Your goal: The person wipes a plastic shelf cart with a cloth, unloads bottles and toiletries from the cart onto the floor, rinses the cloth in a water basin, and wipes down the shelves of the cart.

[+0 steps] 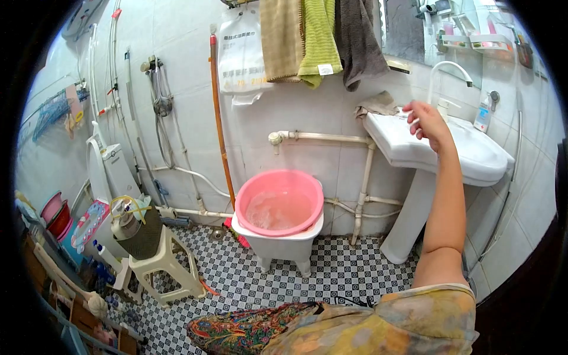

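Note:
My right hand (427, 123) is raised over the left part of the white washbasin (408, 151). Its fingers are loosely bent and apart, and I see nothing held in them. Just left of it, a crumpled greyish-brown cloth (378, 105) lies on the basin's edge. Behind the hand rises a white curved faucet (433, 80). A pink plastic basin (316, 210) with cloudy, sudsy water (275, 210) rests on a white stool (281, 245) to the left, apart from my hand. My left hand is out of view.
A cream stool (168, 260) carrying a dark basket (142, 236) stands left, near the white toilet (100, 171). Towels (322, 41) hang above; an orange-brown pole (219, 118) leans on the wall. White pipes (331, 137) run below the washbasin. A bottle (484, 115) stands at its back.

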A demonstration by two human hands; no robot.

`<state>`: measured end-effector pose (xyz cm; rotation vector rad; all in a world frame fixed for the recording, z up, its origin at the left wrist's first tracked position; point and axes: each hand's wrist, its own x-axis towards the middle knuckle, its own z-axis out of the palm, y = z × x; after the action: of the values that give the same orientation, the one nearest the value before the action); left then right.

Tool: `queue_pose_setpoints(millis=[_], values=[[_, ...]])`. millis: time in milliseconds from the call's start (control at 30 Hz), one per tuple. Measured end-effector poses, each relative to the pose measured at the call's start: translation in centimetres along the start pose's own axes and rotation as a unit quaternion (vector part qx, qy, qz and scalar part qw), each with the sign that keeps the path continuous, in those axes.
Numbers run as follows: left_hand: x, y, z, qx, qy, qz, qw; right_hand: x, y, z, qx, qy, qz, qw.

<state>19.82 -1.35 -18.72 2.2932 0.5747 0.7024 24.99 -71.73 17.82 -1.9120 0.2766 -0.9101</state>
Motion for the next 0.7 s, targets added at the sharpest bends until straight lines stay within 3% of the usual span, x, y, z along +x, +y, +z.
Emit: queue_pose_setpoints(millis=[33,67,133,167,200,233,267,300,333,367,433,567,700], values=[[-0.1,0.1,-0.1,0.015,0.001,0.013,1.0,-0.4,-0.2,1.0,0.107,-0.017,-0.03,0.994],[-0.2,0.4,-0.1,0.027,0.005,0.024,0.999,-0.6,-0.2,2.2,0.109,-0.023,-0.031,0.993],[-0.2,1.2,-0.3,0.023,-0.006,0.006,1.0,-1.3,-0.1,5.3,0.373,-0.216,-0.081,0.899],[0.2,0.0,0.2,0.015,0.004,0.028,0.999,-1.9,-0.6,7.4,0.375,-0.228,-0.079,0.895],[0.4,-0.8,0.3,0.045,0.02,0.065,0.997,-2.8,-1.2,10.0,0.468,-0.323,-0.055,0.821],[1.9,-5.4,2.4,0.017,0.013,-0.072,0.997,-3.7,-1.8,12.7,0.55,-0.412,-0.027,0.726],[1.2,-5.0,2.3,-0.024,0.04,-0.025,0.999,-4.3,-2.3,15.3,0.551,-0.426,-0.021,0.717],[0.5,-1.4,1.5,0.008,0.047,-0.077,0.996,-4.9,-2.7,18.1,0.595,-0.482,0.009,0.643],[0.2,-1.5,1.3,-0.03,0.055,-0.039,0.997,-5.7,-3.1,20.8,0.632,-0.535,0.041,0.559],[0.2,-1.2,0.8,-0.068,0.033,-0.046,0.996,-6.7,-3.7,23.4,0.631,-0.552,0.05,0.543],[-0.4,-1.0,0.4,-0.074,0.056,-0.012,0.996,-8.7,-4.8,28.0,0.662,-0.62,0.095,0.411],[-1.4,0.9,-0.6,-0.098,0.08,-0.023,0.992,-13.5,-6.7,35.0,0.68,-0.654,0.156,0.291],[-2.3,2.2,-1.5,-0.083,0.107,-0.02,0.991,-17.5,-7.6,39.4,0.686,-0.642,0.264,0.22]])
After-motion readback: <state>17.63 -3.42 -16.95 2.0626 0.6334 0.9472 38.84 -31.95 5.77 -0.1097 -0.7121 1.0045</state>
